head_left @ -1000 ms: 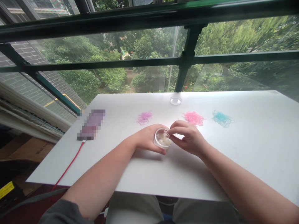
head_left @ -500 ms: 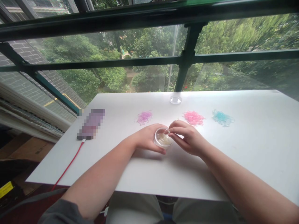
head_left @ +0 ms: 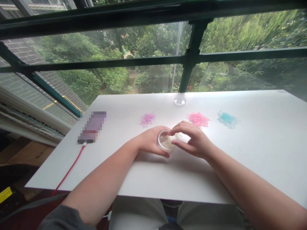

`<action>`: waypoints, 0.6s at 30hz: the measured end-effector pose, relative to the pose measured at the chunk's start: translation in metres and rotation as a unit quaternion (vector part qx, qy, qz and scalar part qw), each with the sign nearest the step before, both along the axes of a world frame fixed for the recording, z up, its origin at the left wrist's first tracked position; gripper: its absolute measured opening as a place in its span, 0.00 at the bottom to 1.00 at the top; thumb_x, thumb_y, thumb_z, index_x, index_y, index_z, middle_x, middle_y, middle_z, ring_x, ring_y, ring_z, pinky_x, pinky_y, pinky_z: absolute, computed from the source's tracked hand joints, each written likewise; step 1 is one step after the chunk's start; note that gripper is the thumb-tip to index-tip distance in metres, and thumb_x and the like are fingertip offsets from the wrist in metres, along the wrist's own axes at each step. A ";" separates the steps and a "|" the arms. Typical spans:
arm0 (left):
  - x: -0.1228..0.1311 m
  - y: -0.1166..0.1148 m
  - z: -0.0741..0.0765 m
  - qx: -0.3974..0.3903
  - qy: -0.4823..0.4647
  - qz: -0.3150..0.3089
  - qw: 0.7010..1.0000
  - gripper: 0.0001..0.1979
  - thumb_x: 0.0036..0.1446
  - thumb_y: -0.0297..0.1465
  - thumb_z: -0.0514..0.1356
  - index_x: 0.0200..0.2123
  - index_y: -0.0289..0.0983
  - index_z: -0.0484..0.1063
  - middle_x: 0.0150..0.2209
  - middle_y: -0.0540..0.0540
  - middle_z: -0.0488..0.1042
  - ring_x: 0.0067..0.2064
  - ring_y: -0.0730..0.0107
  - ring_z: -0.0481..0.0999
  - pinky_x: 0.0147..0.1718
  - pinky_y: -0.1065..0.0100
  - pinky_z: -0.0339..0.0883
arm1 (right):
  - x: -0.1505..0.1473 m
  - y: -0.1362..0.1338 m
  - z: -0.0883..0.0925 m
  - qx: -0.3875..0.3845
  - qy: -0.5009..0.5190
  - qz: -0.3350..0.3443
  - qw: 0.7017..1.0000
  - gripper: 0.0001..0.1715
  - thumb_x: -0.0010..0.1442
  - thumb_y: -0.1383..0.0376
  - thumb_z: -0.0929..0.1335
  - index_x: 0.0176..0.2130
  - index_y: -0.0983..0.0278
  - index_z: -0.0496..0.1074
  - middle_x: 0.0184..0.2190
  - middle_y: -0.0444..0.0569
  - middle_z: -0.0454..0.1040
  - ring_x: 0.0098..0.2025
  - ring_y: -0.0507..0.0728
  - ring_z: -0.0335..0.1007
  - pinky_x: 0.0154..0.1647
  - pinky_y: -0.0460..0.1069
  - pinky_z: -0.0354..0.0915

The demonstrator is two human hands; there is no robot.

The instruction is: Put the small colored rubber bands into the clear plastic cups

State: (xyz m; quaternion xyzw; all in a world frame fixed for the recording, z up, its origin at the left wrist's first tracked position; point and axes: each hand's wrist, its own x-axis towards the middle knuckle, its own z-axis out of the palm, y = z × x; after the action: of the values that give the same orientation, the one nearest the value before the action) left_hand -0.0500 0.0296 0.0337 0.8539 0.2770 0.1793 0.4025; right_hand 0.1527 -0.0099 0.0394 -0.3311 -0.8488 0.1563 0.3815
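Note:
My left hand [head_left: 153,140] is wrapped around a small clear round container [head_left: 161,147], its thumb along the near side. Pale yellowish strands, perhaps small rubber bands, lie inside it. My right hand [head_left: 190,140] hovers at the container's right rim, thumb and fingers apart, with nothing visible between them. More pale strands [head_left: 178,135] show in the gap of that hand, just right of the container. Beyond the hands lie a purple pile [head_left: 147,119], a pink pile [head_left: 198,119] and a teal pile [head_left: 227,119] of thin loops.
A clear round lid [head_left: 179,101] rests near the far edge of the white table [head_left: 259,153]. On the left lies a blurred-out phone-like device [head_left: 92,127] with a red cable [head_left: 72,169] running off the near edge. Green railings [head_left: 107,65] and glass stand behind.
The thumb and fingers of my right hand have parted from a pinch over the container's rim. My left hand keeps its hold on the container.

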 end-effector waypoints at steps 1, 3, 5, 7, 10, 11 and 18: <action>0.000 0.000 0.000 -0.001 0.001 0.002 1.000 0.35 0.32 0.38 0.71 0.47 0.39 0.67 0.47 0.44 0.69 0.48 0.57 0.69 0.50 0.61 0.61 | 0.001 0.000 0.001 -0.005 0.002 0.003 1.000 0.08 0.56 0.61 0.67 0.36 0.62 0.71 0.33 0.51 0.73 0.36 0.56 0.68 0.38 0.51 0.64; -0.001 0.000 -0.001 -0.001 -0.001 0.002 1.000 0.35 0.32 0.38 0.71 0.48 0.40 0.67 0.48 0.44 0.69 0.49 0.57 0.69 0.50 0.60 0.61 | 0.005 0.001 0.002 -0.011 0.011 -0.003 1.000 0.07 0.58 0.62 0.65 0.32 0.62 0.71 0.34 0.52 0.72 0.36 0.55 0.68 0.38 0.51 0.65; -0.001 0.001 -0.002 0.001 -0.007 -0.004 1.000 0.35 0.33 0.38 0.71 0.48 0.40 0.67 0.50 0.43 0.68 0.50 0.57 0.68 0.52 0.60 0.60 | 0.012 0.004 0.003 -0.017 0.020 -0.045 0.999 0.10 0.60 0.63 0.63 0.30 0.63 0.71 0.34 0.51 0.72 0.36 0.55 0.68 0.38 0.50 0.65; -0.002 0.002 -0.003 0.002 -0.013 -0.010 1.000 0.36 0.33 0.38 0.71 0.49 0.41 0.66 0.51 0.42 0.67 0.51 0.57 0.68 0.53 0.60 0.60 | 0.022 0.009 0.002 -0.030 0.013 -0.113 0.993 0.11 0.60 0.64 0.62 0.29 0.63 0.71 0.33 0.51 0.72 0.35 0.55 0.68 0.37 0.50 0.65; -0.003 0.003 -0.004 0.005 -0.014 -0.016 1.000 0.37 0.33 0.38 0.71 0.50 0.41 0.66 0.52 0.41 0.67 0.52 0.57 0.68 0.54 0.60 0.59 | 0.036 0.016 -0.003 -0.070 -0.048 -0.198 0.977 0.09 0.57 0.63 0.64 0.35 0.64 0.72 0.37 0.52 0.71 0.35 0.55 0.68 0.36 0.50 0.66; -0.003 0.003 -0.004 0.008 -0.013 -0.018 1.000 0.37 0.33 0.39 0.71 0.50 0.41 0.66 0.52 0.41 0.67 0.52 0.57 0.68 0.54 0.60 0.59 | 0.039 0.018 -0.006 -0.088 -0.075 -0.214 0.970 0.12 0.56 0.62 0.65 0.39 0.64 0.72 0.39 0.53 0.71 0.35 0.56 0.69 0.36 0.51 0.66; -0.003 0.004 -0.003 0.020 -0.004 -0.020 1.000 0.38 0.32 0.39 0.71 0.50 0.41 0.65 0.51 0.42 0.67 0.52 0.58 0.68 0.53 0.62 0.60 | 0.041 0.017 -0.010 -0.142 -0.210 -0.225 0.941 0.37 0.45 0.51 0.72 0.50 0.66 0.68 0.46 0.57 0.67 0.44 0.62 0.67 0.45 0.55 0.64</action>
State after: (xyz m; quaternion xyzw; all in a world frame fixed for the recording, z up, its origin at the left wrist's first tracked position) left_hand -0.0533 0.0335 0.0305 0.8664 0.2544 0.1801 0.3901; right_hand 0.1935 0.0068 0.0293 -0.5892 -0.7821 0.1124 0.1691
